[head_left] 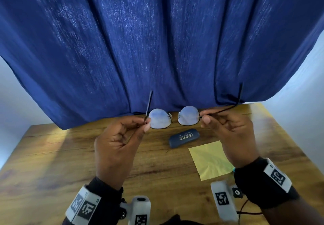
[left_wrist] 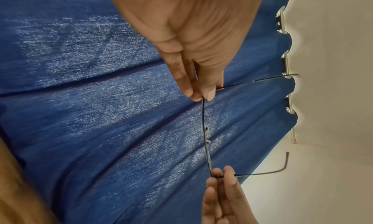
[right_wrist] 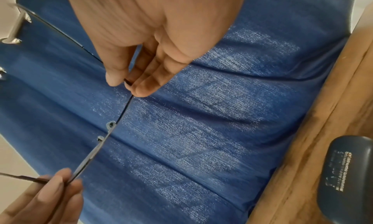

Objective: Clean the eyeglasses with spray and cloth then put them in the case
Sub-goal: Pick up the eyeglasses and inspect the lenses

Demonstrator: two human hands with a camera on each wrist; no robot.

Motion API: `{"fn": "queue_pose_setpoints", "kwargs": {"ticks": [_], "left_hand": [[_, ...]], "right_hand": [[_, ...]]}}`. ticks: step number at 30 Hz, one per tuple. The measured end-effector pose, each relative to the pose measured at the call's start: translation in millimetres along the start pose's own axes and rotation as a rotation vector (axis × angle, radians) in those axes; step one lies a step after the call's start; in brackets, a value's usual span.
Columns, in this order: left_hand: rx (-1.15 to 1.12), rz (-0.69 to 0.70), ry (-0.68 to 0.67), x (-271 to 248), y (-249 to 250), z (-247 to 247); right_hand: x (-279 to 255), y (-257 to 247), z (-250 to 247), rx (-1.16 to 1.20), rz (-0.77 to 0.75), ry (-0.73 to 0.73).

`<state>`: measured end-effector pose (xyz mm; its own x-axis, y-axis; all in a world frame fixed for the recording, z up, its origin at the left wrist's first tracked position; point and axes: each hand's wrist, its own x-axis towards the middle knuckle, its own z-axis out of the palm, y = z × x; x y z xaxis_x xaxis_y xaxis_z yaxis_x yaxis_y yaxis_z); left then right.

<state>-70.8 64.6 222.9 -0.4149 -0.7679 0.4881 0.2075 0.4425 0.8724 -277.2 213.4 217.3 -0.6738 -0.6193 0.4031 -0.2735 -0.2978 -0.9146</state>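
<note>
Thin dark-framed eyeglasses (head_left: 160,118) are held up above the table, lenses toward me, both temple arms unfolded and pointing away. My left hand (head_left: 146,122) pinches the frame's left corner at the hinge. My right hand (head_left: 204,117) pinches the right corner. The left wrist view shows the eyeglasses (left_wrist: 204,115) edge-on, with my left hand (left_wrist: 201,97) above and my right hand (left_wrist: 218,176) below. In the right wrist view my right hand (right_wrist: 129,87) grips one end of the eyeglasses (right_wrist: 88,158). A shut dark blue case (head_left: 184,137) and a yellow cloth (head_left: 210,160) lie on the table. No spray bottle is in view.
The wooden table (head_left: 70,154) ends against a blue curtain (head_left: 157,40) hanging just behind the glasses. Pale walls stand on both sides. The case (right_wrist: 347,171) lies near the table's far edge, below the right lens.
</note>
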Motion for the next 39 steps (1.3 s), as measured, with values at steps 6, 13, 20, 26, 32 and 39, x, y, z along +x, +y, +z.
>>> {"fn": "queue_pose_setpoints", "kwargs": {"ticks": [6,13,20,26,32,39], "left_hand": [[-0.02,-0.054,-0.03,5.2,-9.7,-20.9],[-0.093,-0.251,-0.021,11.2,-43.1,-39.3],[0.2,-0.357,-0.262,2.3,-73.2,-42.6],[0.448,-0.431,-0.327,-2.1,-85.1,-35.8],[0.456,-0.49,-0.596,-7.5,-91.3,-26.2],[0.289,-0.546,-0.753,-9.8,-76.0,2.6]], "right_hand": [[-9.1,6.3,22.4,0.038,0.045,0.018],[-17.8,30.0,47.0,0.115,0.331,-0.004],[-28.8,57.8,46.8,0.301,0.733,0.105],[-34.7,66.2,35.8,0.311,0.807,0.037],[-29.7,75.1,27.3,0.139,0.655,-0.104],[-21.0,88.0,32.8,0.09,0.646,-0.164]]}}
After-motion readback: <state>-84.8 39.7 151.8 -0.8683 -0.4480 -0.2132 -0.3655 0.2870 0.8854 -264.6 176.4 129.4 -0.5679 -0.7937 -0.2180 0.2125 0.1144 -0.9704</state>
